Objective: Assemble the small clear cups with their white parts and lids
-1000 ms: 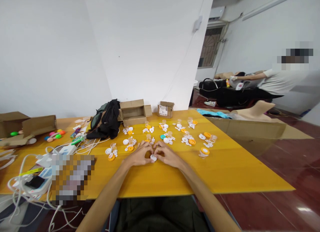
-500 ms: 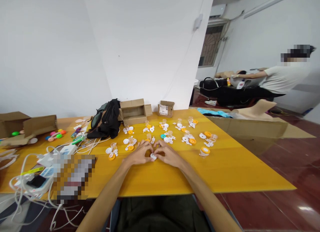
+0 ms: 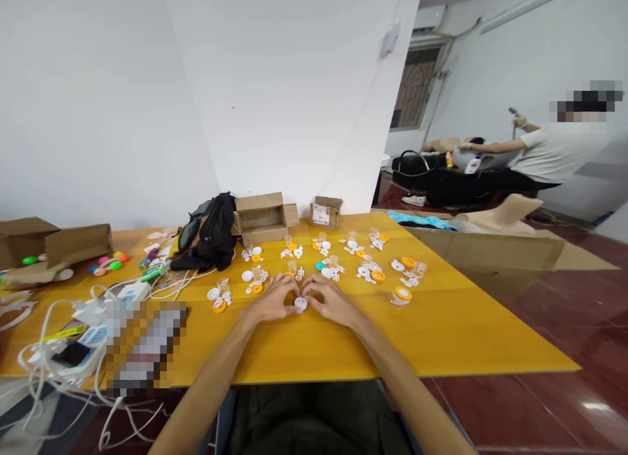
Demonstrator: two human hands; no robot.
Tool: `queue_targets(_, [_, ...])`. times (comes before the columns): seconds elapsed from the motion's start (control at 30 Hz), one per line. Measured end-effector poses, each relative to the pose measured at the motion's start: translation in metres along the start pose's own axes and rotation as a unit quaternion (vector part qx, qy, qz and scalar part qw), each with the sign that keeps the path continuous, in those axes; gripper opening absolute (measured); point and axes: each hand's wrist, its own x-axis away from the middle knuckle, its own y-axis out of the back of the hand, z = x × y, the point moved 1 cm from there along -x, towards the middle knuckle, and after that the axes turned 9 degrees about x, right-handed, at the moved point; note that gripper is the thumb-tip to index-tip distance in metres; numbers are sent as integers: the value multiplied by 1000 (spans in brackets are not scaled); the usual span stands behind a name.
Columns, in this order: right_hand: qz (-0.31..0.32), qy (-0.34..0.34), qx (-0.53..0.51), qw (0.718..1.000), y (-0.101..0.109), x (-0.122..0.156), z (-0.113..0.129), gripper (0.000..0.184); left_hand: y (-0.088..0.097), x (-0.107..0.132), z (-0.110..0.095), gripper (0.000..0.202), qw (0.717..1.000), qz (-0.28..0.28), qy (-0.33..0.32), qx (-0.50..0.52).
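1. Disc, small, white and round, sits between the tips of my two hands, its face turned towards me. I take it as the clock's centre, with 12 straight away from me. Whether it rests on the table or is slightly lifted, I cannot tell.
2. My left hand is on the 9 o'clock side, half curled, thumb tip at the rim. I cannot tell whether that is a pinch or only a touch.
3. My right hand mirrors it at 3 o'clock, also half curled; how firmly it has hold, if at all, I cannot make out.
4. It looks like moulded plastic, so I judge it light, stiff and a little slick. The rim seems the best hold, thumb and forefinger at 9 and 3, leaving the face uncovered. A hard squeeze could make it skid or flip, and any thin detail might snap.
5. Near 12 o'clock, just beyond my fingertips, stands a small clear cup; at 1 lies a turquoise ring.
6. Past my left hand, at 9, lies an orange ring; well out at 3 stands an orange-topped container.
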Motion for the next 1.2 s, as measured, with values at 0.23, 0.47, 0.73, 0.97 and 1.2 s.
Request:
queue_targets(0.23, [-8, -7, 10, 1000, -1, 0, -3, 15, 1, 0, 1, 21, 1000, -3, -1, 4])
queue_targets(0.47, [3, -9, 20, 1000, 0, 0, -1, 16, 0, -1, 2, 16, 1000, 4, -12, 3])
queue_targets(0.73, [-1, -9, 33, 999, -2, 0, -4, 15, 3, -1, 4, 19, 1000, -10, -15, 11])
queue_targets(0.97, [-42, -31, 71, 996, -3, 0, -13, 16, 12, 0, 7, 27, 997, -74, 3, -21])
queue_targets(1.2, [-55, -35, 85, 994, -4, -1, -14, 17, 3, -2, 17, 29, 985, -150, -13, -82])
